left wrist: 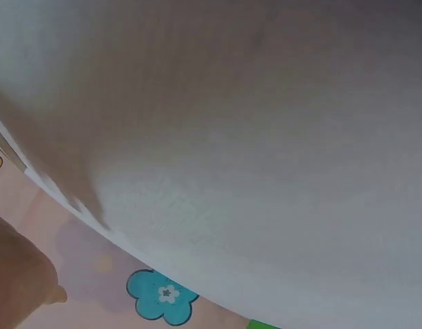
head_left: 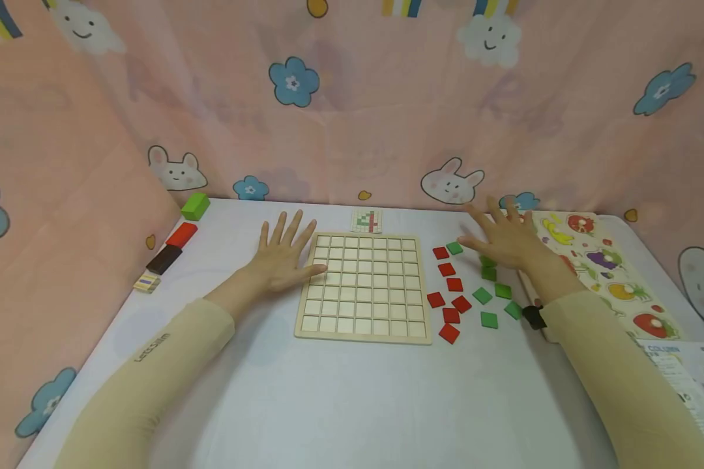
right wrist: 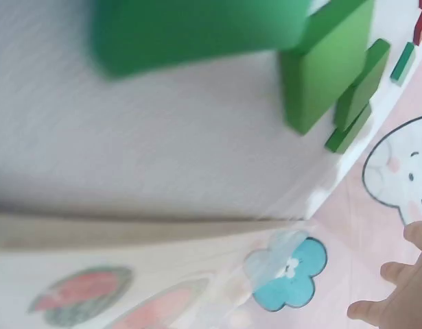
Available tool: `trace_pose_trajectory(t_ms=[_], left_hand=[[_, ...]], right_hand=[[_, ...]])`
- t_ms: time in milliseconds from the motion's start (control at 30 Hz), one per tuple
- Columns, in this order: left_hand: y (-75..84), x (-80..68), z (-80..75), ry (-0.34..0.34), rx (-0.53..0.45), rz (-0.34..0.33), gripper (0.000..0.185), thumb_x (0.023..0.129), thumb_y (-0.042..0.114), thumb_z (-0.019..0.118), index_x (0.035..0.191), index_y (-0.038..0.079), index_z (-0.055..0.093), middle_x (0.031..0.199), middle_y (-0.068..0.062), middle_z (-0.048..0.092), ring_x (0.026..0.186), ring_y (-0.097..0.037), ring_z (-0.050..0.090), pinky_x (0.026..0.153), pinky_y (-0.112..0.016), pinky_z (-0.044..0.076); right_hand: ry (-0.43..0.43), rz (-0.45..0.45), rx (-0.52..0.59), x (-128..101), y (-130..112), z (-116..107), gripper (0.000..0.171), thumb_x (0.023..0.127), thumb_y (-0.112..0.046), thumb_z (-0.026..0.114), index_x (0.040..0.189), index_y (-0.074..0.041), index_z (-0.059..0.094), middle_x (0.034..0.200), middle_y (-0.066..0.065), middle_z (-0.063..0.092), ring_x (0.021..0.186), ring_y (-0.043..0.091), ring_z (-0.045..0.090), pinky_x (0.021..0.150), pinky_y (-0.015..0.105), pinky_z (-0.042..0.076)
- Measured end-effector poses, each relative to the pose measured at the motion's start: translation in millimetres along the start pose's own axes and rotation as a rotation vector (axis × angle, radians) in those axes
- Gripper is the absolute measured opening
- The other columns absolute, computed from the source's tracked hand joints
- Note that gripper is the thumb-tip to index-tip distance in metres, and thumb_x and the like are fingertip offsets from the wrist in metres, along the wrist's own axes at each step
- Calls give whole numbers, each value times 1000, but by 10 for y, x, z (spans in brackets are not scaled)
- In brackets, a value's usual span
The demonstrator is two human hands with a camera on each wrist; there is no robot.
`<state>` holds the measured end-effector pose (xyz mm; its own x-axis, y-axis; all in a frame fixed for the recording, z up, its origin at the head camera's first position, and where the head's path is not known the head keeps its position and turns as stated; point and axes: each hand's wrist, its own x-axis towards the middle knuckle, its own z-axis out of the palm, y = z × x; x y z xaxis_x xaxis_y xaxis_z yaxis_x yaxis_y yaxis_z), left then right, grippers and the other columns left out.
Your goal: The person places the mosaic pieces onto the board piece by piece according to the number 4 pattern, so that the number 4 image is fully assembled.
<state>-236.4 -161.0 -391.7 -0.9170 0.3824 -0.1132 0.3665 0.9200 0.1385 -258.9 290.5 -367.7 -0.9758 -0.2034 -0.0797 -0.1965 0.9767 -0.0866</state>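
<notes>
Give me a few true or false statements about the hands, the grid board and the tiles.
1. The left hand lies flat with spread fingers at the left edge of the grid board. True.
2. The board's cells hold red tiles. False: the cells are empty; the red tiles lie on the table right of the board.
3. The right hand is above the green tiles. True.
4. The right hand pinches a tile. False: its fingers are spread and hold nothing.
5. A pattern card lies beyond the board's far edge. True.
</notes>
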Motion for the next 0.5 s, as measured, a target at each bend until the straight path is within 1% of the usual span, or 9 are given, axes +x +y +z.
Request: trace_pose_trajectory(t_ms=[100,167,233,267,333,400,467,500], left_hand=[[-22,6,-30,10,-29,-4,97,90,80,30,157,28,-18,165,-3,-27,152,-32,-28,121,-66,-15],[-43,13,-51,1,-73,-17,97,91,78,32,156,29,-21,164,-1,-29,153,-31,-27,122,-64,-15],[-75,28,-73,-23,-124,-7,98,92,75,35,156,26,-22,164,-1,-29,154,-32,-25,122,-64,-13],[-93,38,-82,-37,-149,4,100,93,73,39,157,24,-20,165,-2,-26,154,-34,-23,123,-64,-10],[-127,50,-109,-84,-207,39,104,92,68,49,159,19,-14,167,-5,-20,155,-36,-17,125,-63,-5],[-159,60,-138,-139,-257,96,110,88,60,64,160,13,-4,169,-8,-11,156,-38,-11,126,-62,1],[-181,64,-161,-196,-301,139,118,78,53,78,160,11,5,170,-9,-4,156,-38,-7,126,-61,4],[-187,65,-172,-225,-322,155,122,73,50,83,160,10,7,170,-9,-3,157,-38,-7,126,-60,4]], right_hand=[[11,-34,-12,10,-60,-32,88,91,-76,36,160,-26,13,166,23,3,149,57,3,114,80,1],[10,-65,-22,21,-117,-48,82,94,-69,41,159,-23,18,166,23,10,149,55,9,114,79,8],[3,-95,-31,24,-183,-62,74,97,-58,49,156,-20,28,163,22,20,147,53,17,114,77,18],[-5,-109,-32,26,-216,-67,69,97,-52,53,154,-18,34,162,22,26,146,51,21,113,75,23],[-17,-144,-28,35,-278,-69,57,97,-37,61,147,-15,47,155,21,40,142,48,32,111,71,32],[-37,-159,-9,43,-329,-64,46,94,-25,66,137,-12,59,147,18,52,136,44,42,109,66,40],[-56,-175,-3,60,-357,-47,38,91,-17,69,129,-11,66,139,17,60,130,41,50,107,61,43],[-62,-180,-1,72,-366,-38,36,90,-15,69,126,-10,67,136,16,63,128,40,52,107,59,45]])
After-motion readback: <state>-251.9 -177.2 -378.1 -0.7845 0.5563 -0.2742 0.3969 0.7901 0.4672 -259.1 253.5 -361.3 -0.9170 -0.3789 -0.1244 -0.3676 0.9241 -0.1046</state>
